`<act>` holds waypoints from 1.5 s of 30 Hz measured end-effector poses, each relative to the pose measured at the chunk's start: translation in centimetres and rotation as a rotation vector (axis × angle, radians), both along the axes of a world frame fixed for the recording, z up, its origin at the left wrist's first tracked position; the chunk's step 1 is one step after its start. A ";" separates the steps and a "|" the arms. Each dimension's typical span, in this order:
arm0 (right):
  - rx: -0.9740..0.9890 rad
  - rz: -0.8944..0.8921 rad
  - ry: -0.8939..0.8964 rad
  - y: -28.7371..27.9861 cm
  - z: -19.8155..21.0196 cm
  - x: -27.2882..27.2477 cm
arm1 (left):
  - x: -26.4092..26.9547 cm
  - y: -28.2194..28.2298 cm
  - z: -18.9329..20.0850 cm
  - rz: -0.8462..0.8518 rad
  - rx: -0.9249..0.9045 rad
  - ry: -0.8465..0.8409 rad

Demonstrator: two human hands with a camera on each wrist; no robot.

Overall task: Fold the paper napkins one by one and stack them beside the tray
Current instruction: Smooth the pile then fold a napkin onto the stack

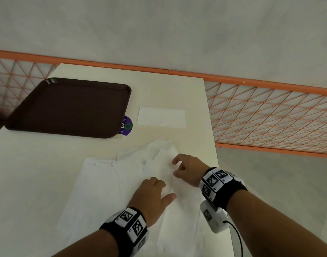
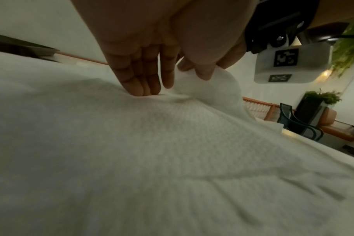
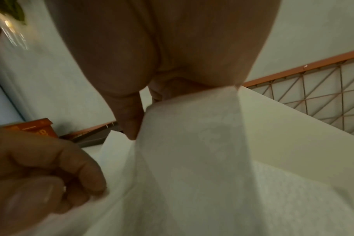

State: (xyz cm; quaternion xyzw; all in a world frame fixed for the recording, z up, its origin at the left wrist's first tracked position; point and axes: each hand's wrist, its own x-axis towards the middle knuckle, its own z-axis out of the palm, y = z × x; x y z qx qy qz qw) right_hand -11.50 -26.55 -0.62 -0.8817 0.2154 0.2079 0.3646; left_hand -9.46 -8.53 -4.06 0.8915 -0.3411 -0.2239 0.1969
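Several unfolded white napkins lie spread in an overlapping pile on the near part of the cream table. My right hand pinches the edge of the top napkin between thumb and fingers and lifts it off the pile. My left hand presses its fingertips onto the pile just left of the raised flap. One folded napkin lies flat to the right of the empty brown tray at the far left.
A round purple sticker peeks out from under the tray's near right corner. The table's right edge runs close to my right wrist, with an orange mesh railing beyond it. A dark chair and plants stand further off.
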 end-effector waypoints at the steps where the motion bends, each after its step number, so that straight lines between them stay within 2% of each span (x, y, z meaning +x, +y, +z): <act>1: 0.029 0.010 -0.014 0.1 0.3 -0.1 | 0.0 0.5 0.1 0.012 -0.043 0.020; 5: 0.179 0.021 -0.106 0.3 2.0 -0.7 | 0.4 2.7 0.4 0.088 -0.146 0.022; 8: 0.262 0.079 -0.128 0.2 3.0 -1.0 | 1.3 4.1 0.2 0.261 -0.193 0.057; 11: 0.282 0.146 -0.136 0.0 3.7 -1.0 | 2.0 5.0 0.1 0.412 -0.224 0.173; 15: 0.404 0.133 -0.227 0.1 5.2 -0.8 | 1.7 5.3 0.1 0.429 -0.257 0.266; 18: 0.509 0.010 -0.326 0.3 6.1 -0.6 | 1.5 5.3 0.0 0.449 -0.258 0.280; 21: 0.701 -0.256 -0.460 0.7 6.3 -0.4 | 1.9 5.5 -0.4 0.553 -0.191 0.308; 24: 0.896 -0.487 -0.510 1.0 6.1 -0.7 | 2.7 4.7 0.4 0.730 -0.240 0.533; 28: 1.004 -0.575 -0.496 1.6 6.5 -1.3 | 2.4 3.2 2.7 0.917 -0.287 0.990; 32: 1.032 -0.593 -0.529 1.5 7.5 -1.7 | 1.5 2.4 3.0 0.871 -0.394 1.379; 34: 1.003 -0.619 -0.554 1.2 7.5 -2.0 | 1.8 2.4 3.2 0.859 -0.515 1.488; 38: 0.907 -0.651 -0.536 0.6 6.6 -2.8 | 3.9 3.2 3.5 0.925 -0.736 1.359; 42: 0.740 -0.676 -0.482 1.1 4.8 -3.0 | 6.7 4.8 3.3 0.945 -0.692 1.008; 45: 0.603 -0.656 -0.466 1.7 3.8 -2.5 | 8.1 6.4 3.7 0.821 -0.605 0.824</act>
